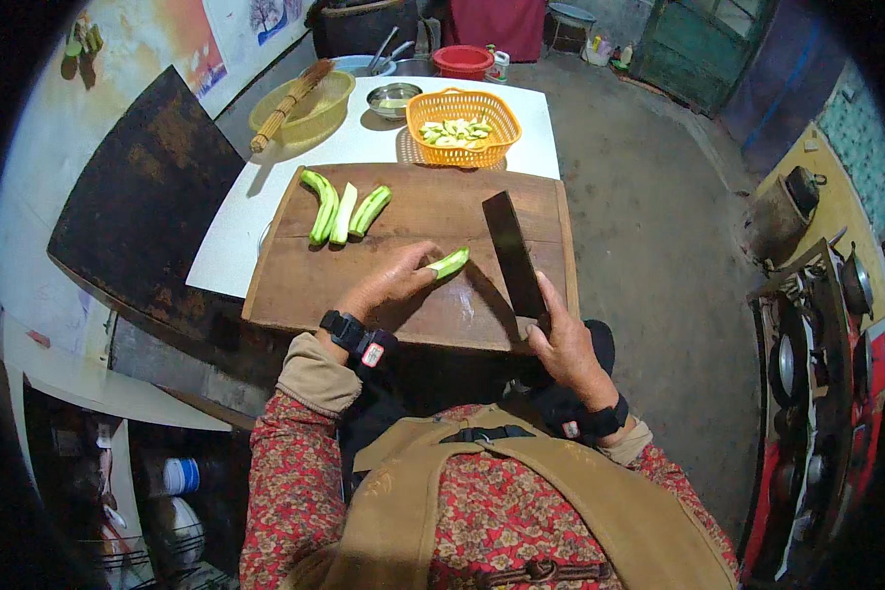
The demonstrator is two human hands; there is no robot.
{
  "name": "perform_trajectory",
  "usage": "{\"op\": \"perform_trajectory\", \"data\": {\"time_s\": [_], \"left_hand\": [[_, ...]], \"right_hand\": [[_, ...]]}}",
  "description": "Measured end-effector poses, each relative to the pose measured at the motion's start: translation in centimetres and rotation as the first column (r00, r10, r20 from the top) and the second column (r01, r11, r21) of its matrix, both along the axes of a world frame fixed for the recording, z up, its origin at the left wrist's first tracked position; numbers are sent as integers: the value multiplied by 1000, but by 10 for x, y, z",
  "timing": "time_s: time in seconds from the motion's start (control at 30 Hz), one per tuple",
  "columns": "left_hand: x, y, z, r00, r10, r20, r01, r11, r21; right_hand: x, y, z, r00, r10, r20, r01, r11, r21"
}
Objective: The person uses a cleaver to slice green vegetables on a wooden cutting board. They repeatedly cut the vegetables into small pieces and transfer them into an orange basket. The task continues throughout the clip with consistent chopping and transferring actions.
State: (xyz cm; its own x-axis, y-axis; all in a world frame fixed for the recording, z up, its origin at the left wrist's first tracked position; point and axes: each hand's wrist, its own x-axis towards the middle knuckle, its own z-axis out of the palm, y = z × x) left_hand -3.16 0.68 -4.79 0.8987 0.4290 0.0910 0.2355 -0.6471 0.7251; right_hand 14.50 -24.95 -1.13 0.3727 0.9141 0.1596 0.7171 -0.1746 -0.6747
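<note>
My left hand (396, 279) grips one end of a peeled green vegetable piece (451, 262), whose other end points right over the wooden cutting board (413, 310). In my right hand (565, 345) is a dark, broad-bladed kitchen knife (515, 254), its blade raised and apart from the vegetable. Several longer peeled green vegetable strips (345, 212) lie side by side at the board's upper left. Just beyond the board, an orange plastic basket (464, 155) holds cut pale-green pieces (455, 133).
A steel bowl (393, 101) and a yellow basket (302, 122) with a straw whisk brush (291, 105) across it stand on the white table (535, 133). A red basin (463, 62) is behind. A large dark panel (147, 199) stands left; a shelf rack with pans (789, 369) is right.
</note>
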Motion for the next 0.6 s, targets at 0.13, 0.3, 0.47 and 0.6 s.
{"op": "perform_trajectory", "data": {"time_s": [0.13,0.3,0.47,0.6], "left_hand": [[-1,-4,0,999,5,-52,10,955,296],[10,-21,2,1000,23,14,-27,851,525],[25,-36,2,996,14,83,-59,815,577],[27,-38,0,997,2,71,-46,783,620]], "right_hand": [[1,0,-3,1000,17,-7,-17,1000,18],[0,1,-4,1000,5,-6,-5,1000,-10],[0,0,-3,1000,15,0,-15,1000,10],[-1,1,0,999,25,37,-26,999,41]]}}
